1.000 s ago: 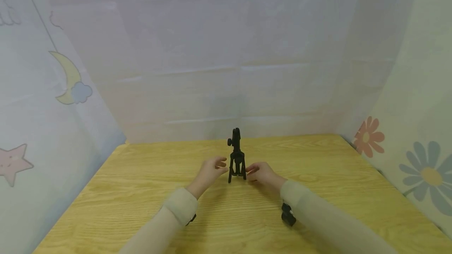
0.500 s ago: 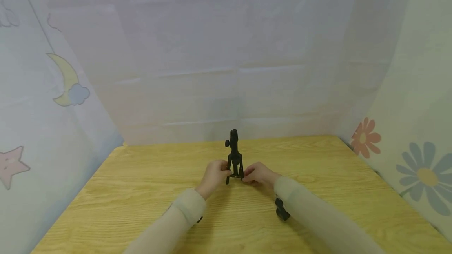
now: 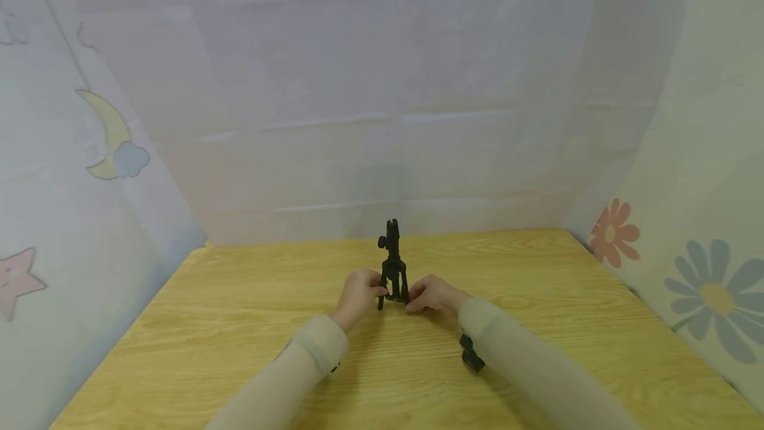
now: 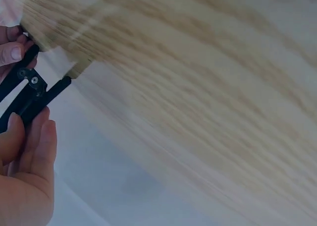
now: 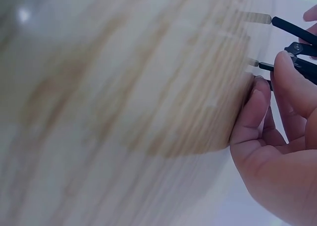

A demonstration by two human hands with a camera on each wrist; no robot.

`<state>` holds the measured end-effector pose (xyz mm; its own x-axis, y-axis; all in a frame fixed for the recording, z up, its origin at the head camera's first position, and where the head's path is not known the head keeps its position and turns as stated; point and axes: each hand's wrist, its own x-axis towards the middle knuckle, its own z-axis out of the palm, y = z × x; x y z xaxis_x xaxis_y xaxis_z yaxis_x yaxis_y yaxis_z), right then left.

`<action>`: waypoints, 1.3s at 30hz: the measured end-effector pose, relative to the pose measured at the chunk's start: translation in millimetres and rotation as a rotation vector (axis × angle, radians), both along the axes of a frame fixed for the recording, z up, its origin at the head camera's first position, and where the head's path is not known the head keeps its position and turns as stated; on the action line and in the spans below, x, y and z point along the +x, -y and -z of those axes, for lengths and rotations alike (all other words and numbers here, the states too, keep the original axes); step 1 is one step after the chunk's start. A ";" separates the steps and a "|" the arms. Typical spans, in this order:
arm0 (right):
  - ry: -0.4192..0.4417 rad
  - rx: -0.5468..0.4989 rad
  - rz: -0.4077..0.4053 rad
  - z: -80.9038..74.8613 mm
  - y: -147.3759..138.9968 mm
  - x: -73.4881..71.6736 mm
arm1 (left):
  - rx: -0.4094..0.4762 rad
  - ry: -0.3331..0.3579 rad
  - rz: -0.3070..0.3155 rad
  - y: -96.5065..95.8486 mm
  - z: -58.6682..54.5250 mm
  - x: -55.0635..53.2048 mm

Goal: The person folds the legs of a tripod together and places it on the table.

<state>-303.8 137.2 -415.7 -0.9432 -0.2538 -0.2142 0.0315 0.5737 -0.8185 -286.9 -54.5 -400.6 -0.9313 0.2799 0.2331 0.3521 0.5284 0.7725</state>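
Note:
A small black tripod (image 3: 392,251) with a clamp-like head and a side knob stands upright on the wooden table, legs slightly spread. My left hand (image 3: 358,294) pinches its left leg between thumb and fingers; the left wrist view shows that hand (image 4: 29,186) gripping a leg (image 4: 55,92) near the hinged brace. On the other side, my right hand (image 3: 434,294) holds the right leg low down. In the right wrist view, thumb and fingers of the right hand (image 5: 287,141) close round one leg, while another leg (image 5: 290,28) extends free above. The fingers partly hide the gripped legs.
The pale wood-grain table (image 3: 239,324) spreads around both hands. A whitish sheet (image 3: 310,85) hangs behind its back edge, with printed side sheets left and right. Black camera mounts (image 3: 471,354) sit under the wrists.
Both hands have come in from beside the tripod and taken hold of its legs. The whole head view has shifted slightly left; the tripod still stands on the table.

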 end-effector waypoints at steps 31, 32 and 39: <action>-0.018 0.079 0.002 2.4 11.1 -9.6 | -0.046 0.000 0.120 11.4 7.7 -20.0; -0.016 0.073 0.000 2.5 10.5 -9.8 | -0.038 0.004 0.121 11.1 7.7 -20.5; 0.028 -0.048 -0.003 1.8 3.3 -9.1 | -0.009 0.029 0.115 12.1 6.8 -22.4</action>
<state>-312.9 133.8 -417.5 -0.9363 -0.2668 -0.2285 0.0537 0.5340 -0.8438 -309.4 -66.6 -407.4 -0.8993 0.3871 0.2036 0.3883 0.4925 0.7789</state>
